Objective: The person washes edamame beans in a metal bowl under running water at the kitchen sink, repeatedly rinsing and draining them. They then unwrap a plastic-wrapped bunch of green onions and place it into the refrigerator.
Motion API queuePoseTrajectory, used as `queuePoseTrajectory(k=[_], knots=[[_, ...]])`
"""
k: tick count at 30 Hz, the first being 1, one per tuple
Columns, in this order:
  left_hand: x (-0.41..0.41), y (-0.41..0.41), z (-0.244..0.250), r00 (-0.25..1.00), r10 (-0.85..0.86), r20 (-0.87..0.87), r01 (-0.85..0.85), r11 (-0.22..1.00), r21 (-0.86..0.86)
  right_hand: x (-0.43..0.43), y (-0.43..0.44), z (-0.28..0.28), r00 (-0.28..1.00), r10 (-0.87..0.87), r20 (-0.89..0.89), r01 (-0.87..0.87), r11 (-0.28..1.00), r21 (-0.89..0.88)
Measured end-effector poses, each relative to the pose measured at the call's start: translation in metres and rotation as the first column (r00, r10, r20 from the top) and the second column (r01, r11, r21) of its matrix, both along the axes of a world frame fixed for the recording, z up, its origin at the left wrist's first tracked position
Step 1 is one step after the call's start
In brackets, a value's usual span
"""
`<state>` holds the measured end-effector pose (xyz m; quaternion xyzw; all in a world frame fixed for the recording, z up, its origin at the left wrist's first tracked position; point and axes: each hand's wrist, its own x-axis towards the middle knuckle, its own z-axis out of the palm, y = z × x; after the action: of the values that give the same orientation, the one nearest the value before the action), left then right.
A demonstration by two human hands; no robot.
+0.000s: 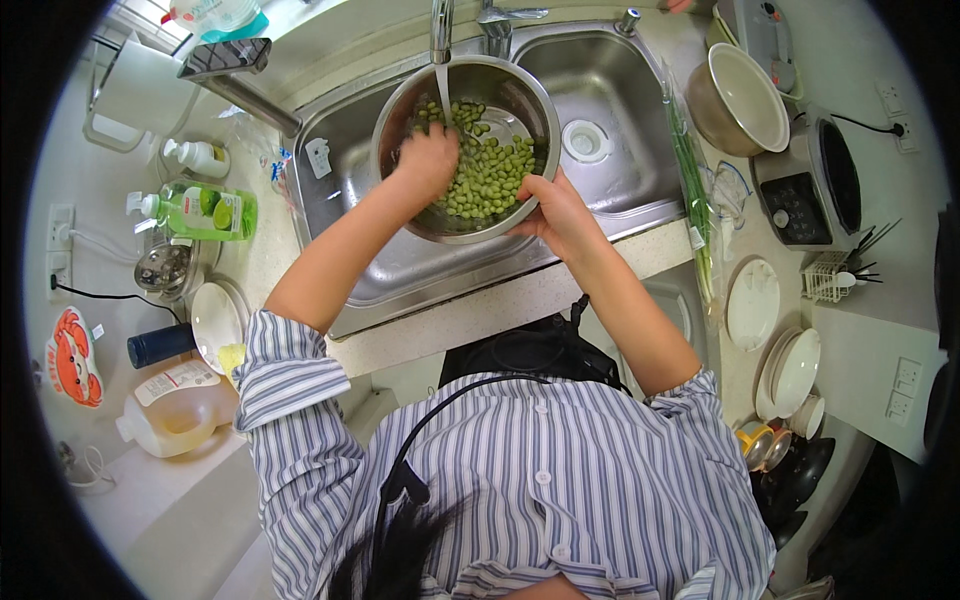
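A stainless steel bowl (pixel 550 112) is tilted over the left basin of a double sink (pixel 442 277). Green shelled beans (pixel 491 176) lie in it, and water from the chrome faucet (pixel 442 37) runs into it. My left hand (pixel 431 161) is inside the bowl at the left, beside the stream; it is blurred, and its fingertips are partly hidden, so whether it holds any beans does not show. With my right hand (pixel 551 206) I grip the bowl's lower right rim, thumb on the inner side and fingers underneath.
Left of the sink stand a green soap bottle (pixel 217 212), a white pump bottle (pixel 202 158) and an oil jug (pixel 176 412). To the right lie bagged green onions (pixel 694 187), a beige bowl (pixel 712 112), a black-lidded cooker (pixel 795 195) and several plates (pixel 752 304).
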<state>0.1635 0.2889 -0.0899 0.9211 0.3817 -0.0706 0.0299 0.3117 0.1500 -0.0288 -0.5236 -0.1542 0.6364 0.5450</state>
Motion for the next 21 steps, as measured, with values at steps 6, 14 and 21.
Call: queuePoseTrajectory(k=[6, 14, 21], knots=[[0.028, -0.01, 0.012, 0.861, 0.033, 0.507, 0.303, 0.768, -0.564, 0.001, -0.002, 0.0, 1.0, 0.004, -0.022, -0.003, 1.0, 0.011], [0.018, -0.007, -0.007, 0.813, 0.013, 0.582, 0.174, 0.949, -0.265, 0.004, -0.006, -0.001, 0.999, 0.033, -0.04, -0.034, 0.999, -0.006], [-0.003, -0.016, 0.048, 0.92, -0.39, 0.038, 0.389, 0.897, -0.208, 0.011, -0.015, -0.005, 0.999, 0.054, 0.003, -0.054, 0.998, -0.026]])
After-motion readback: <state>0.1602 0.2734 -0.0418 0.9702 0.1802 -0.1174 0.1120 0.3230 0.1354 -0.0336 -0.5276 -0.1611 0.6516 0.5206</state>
